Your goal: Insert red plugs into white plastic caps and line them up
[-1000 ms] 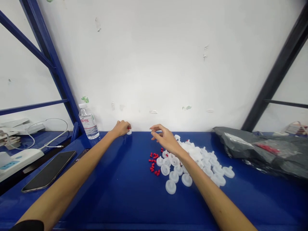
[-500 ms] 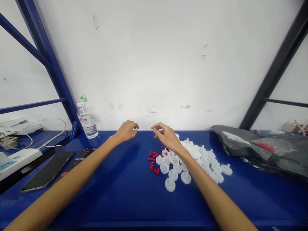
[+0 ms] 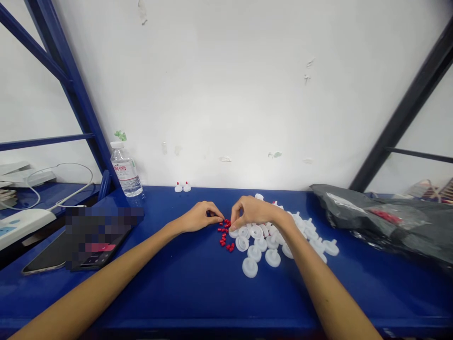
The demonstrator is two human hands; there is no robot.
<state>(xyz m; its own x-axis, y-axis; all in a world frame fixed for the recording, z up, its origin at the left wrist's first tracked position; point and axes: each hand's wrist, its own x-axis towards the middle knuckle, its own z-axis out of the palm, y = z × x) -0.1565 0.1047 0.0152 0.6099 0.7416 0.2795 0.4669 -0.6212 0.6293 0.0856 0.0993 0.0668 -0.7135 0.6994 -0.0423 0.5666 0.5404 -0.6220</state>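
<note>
My left hand [image 3: 202, 216] is over the left edge of a small scatter of red caps [image 3: 223, 237]. Its thumb and forefinger are pinched together at one of the caps. To its right, my right hand [image 3: 249, 210] bends down over the near side of a pile of white plastic discs with short stems [image 3: 272, 257]. Its fingertips close on a white disc [image 3: 234, 233] at the pile's left edge, partly hidden by the fingers. Against the wall stand two white discs topped with red caps [image 3: 182, 187].
A water bottle [image 3: 126, 171] stands at the back left. Phones [image 3: 46, 255] lie on the blue tabletop [image 3: 198, 293] at left, near a white power strip [image 3: 26, 226]. A dark plastic bag [image 3: 354, 215] lies at right, and blue shelf posts [image 3: 76, 108] rise at left.
Both hands have come down and toward me from near the wall, the left one also rightward, to the red caps and white discs. The two capped discs by the wall are now uncovered.
</note>
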